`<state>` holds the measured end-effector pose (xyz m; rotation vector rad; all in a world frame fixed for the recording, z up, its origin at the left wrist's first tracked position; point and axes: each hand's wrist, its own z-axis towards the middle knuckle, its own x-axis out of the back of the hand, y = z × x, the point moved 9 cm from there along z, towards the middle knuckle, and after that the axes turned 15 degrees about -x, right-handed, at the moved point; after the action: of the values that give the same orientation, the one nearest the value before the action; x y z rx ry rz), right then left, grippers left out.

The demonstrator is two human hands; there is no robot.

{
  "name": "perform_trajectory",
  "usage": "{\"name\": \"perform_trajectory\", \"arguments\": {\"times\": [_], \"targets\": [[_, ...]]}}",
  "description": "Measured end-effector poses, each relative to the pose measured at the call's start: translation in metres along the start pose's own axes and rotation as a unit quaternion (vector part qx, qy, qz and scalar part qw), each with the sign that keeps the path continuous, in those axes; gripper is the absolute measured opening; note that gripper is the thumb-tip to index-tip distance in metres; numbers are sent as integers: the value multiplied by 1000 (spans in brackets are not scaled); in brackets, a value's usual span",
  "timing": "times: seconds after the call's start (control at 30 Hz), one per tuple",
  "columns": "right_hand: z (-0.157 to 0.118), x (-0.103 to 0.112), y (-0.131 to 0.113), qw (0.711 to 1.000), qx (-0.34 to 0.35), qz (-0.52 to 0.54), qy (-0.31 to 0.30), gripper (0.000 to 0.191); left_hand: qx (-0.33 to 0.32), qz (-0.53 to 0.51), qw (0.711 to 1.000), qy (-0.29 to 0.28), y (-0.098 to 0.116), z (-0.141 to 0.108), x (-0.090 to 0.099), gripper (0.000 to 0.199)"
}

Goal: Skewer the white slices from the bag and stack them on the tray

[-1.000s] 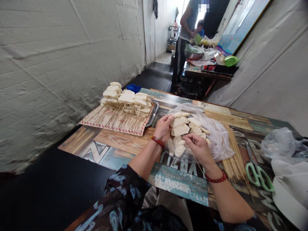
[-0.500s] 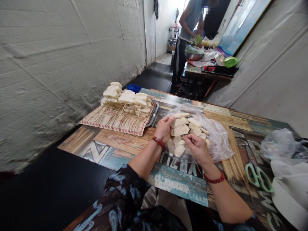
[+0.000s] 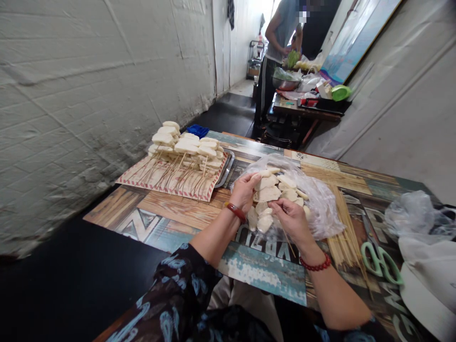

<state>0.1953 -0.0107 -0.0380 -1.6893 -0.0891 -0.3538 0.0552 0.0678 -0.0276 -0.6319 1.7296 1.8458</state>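
My left hand (image 3: 245, 191) pinches the edge of a pale, bread-like slice (image 3: 268, 194) above an opened plastic bag. My right hand (image 3: 291, 217) is closed on a thin wooden skewer (image 3: 289, 243), whose lower end sticks out below the fingers. The skewer's tip is hidden by the fingers and slices, so I cannot tell whether it is in the slice. More loose slices (image 3: 265, 222) lie under and between my hands on the clear plastic bag (image 3: 322, 209).
Skewered slices (image 3: 187, 145) are stacked on a paper-lined tray (image 3: 228, 171) at the left. Bare skewers (image 3: 340, 237), green-handled scissors (image 3: 382, 266), a crumpled bag (image 3: 409, 211) and a white cap (image 3: 423, 280) lie right. Beyond, a person (image 3: 280, 42) stands by another table (image 3: 299, 109).
The slice between my hands is tilted a little differently, and both hands have barely shifted. In the background the other person's arms have moved slightly.
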Motion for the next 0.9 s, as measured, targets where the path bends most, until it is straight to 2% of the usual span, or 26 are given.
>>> {"name": "perform_trajectory", "arguments": {"times": [0.13,0.23,0.43,0.53,0.7,0.77,0.9], "targets": [[2,0,2,1000,-8,26,-3,33,3,-1,1000,-15,-3,-2,-3,35],[3,-1,3,997,-41,69,-7,37,15,-3,1000,-19,-5,-3,-5,37],[0,-1,-5,985,-101,135,-25,48,58,-63,996,9,5,-3,-8,32],[0,-3,-7,984,-102,140,-32,50,81,-74,994,-8,9,-5,-14,31],[5,-12,-6,986,-91,124,-62,45,96,-37,992,-75,7,-8,-21,32],[5,-11,-8,989,-74,106,-66,41,100,-30,992,-71,8,-6,-18,31],[0,-9,-18,995,-31,61,-78,31,66,-23,997,-23,19,2,-7,21]]}}
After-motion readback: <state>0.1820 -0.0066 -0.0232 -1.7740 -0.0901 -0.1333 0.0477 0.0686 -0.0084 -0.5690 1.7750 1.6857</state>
